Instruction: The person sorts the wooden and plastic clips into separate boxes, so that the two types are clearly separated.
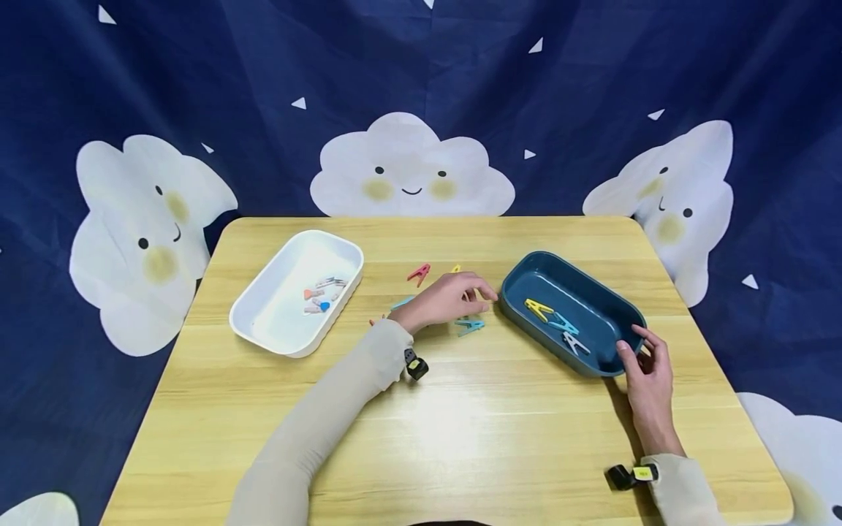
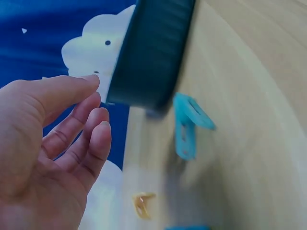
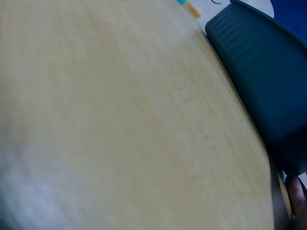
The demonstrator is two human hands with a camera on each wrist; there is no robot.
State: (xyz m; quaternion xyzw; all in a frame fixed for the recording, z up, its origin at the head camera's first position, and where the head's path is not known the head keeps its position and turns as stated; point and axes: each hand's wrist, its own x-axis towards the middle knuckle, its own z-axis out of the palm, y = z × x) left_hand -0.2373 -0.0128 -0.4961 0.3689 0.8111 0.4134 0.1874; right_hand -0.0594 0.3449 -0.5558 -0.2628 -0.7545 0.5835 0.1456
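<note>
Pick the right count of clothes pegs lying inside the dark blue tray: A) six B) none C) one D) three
D: the head view shows three pegs in the dark blue tray: a yellow peg, a teal peg and a pale grey peg.

Pale wooden bench [image 1: 460, 438] with rounded corners, its grain running crosswise and a soft glare near its middle. Behind it hangs a dark blue backdrop [image 1: 592, 73] printed with smiling white clouds [image 1: 411, 172] and small white triangles.
</note>
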